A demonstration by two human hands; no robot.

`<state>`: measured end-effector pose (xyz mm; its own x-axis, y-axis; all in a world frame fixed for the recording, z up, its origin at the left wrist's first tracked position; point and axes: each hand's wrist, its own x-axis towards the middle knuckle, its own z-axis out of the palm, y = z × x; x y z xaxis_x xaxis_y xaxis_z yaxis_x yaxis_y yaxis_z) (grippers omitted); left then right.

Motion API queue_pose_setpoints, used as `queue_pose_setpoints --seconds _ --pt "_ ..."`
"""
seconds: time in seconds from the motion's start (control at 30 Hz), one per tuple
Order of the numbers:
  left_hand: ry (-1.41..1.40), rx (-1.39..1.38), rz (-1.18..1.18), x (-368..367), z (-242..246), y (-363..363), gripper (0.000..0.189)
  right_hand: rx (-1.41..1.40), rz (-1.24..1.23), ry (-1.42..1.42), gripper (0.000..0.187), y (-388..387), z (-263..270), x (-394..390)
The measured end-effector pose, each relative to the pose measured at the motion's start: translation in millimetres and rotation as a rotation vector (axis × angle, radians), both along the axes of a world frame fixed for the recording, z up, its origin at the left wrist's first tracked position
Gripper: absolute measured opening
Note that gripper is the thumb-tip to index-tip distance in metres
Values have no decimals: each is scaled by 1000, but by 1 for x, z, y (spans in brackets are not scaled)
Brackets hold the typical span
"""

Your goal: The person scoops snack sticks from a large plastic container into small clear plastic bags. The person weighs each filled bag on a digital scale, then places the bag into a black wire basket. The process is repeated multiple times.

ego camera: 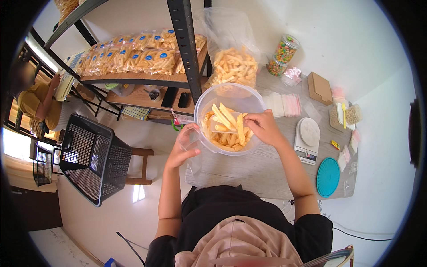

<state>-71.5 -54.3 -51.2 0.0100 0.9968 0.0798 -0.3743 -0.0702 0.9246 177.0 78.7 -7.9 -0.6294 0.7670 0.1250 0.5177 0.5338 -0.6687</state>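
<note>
A round translucent plastic tub (204,110) holds many yellow snack sticks (230,145). Inside it is a white scoop (230,127) with several sticks lying on it. My right hand (262,126) reaches over the tub's right rim, thumb and fingers closed at a snack stick (241,128) standing up beside the scoop; whether the fingers also hold the scoop's handle cannot be told. At the tub's left edge, my left hand (185,145) has a clear plastic bag (193,160) in its grip, its mouth near the thumb and fingers.
Behind the tub stands a large bag of snack sticks (235,66). A kitchen scale (305,142), a teal lid (328,177), a cardboard box (319,88) and jars are at right. Left are a shelf of packed bags (133,60), a black crate (96,160) and another person (40,103).
</note>
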Motion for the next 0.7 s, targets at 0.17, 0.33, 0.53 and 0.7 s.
queue_pose_setpoints --seconds 0.17,0.33,0.53,0.7 --pt "865 53 169 -12 33 -8 68 -120 80 112 22 9 11 -1" --pt "1236 95 144 -10 70 9 73 -87 244 -24 22 29 32 1" --pt "1573 247 90 -1 100 32 73 -443 341 -168 26 45 61 -3" --pt "1559 431 -16 7 107 43 73 -435 382 -210 25 47 74 -9"
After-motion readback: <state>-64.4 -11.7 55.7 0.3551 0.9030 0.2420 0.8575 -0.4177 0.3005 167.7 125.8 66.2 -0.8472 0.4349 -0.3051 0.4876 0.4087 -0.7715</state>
